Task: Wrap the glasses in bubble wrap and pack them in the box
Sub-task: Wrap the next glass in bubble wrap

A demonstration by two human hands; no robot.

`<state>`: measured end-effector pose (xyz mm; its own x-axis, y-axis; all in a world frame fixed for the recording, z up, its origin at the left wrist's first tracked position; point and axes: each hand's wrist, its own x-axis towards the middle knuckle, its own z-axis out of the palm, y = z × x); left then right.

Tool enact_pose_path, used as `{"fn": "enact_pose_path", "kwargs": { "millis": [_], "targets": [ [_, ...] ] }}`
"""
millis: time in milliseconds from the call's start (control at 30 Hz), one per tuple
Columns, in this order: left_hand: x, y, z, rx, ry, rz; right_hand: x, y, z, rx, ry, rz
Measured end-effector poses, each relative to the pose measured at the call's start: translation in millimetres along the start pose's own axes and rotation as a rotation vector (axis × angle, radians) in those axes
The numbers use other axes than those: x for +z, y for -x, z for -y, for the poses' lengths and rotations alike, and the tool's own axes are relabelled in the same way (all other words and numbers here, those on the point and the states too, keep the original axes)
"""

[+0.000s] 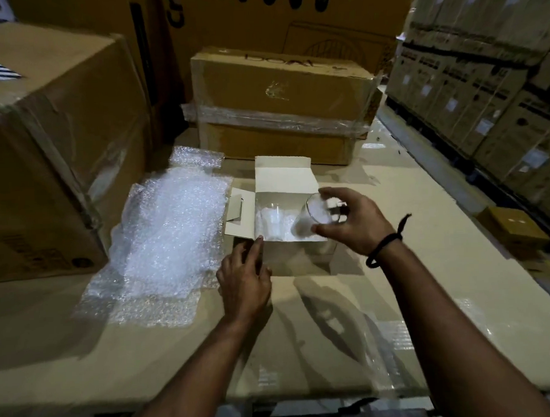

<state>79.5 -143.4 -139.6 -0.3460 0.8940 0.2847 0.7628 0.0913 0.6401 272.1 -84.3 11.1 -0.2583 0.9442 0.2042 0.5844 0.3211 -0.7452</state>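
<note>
While right hand (357, 225) holds glass (313, 221), left hand (245, 278) touches box (297, 254) edge

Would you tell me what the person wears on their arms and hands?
No sleeves or gloves show; both forearms are bare. The right hand has a black cord bracelet at its wrist, one loose end sticking out. The left hand wears nothing.

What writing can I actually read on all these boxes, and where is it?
"Cr": start of a cut-off word, tall carton at the back.
Film-wrapped carton: faint print, too blurred to read.
Stacked cartons on the right: labels too small.
White box: no print visible.
</note>
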Motion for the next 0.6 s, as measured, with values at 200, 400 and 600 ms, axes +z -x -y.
{"fn": "enact_pose_path", "kwargs": {
  "millis": [200,400,600],
  "targets": [
    [3,0,2,0.025,0.149,-0.035,26,-62,-38,-0.218,0.514,0.21],
    [5,-3,2,0.012,0.232,-0.053,48,-76,-60,-0.256,0.679,0.416],
    [8,-2,4,-0.003,0.222,-0.038,38,-88,-59,-0.1,0.704,0.49]
  ]
}}
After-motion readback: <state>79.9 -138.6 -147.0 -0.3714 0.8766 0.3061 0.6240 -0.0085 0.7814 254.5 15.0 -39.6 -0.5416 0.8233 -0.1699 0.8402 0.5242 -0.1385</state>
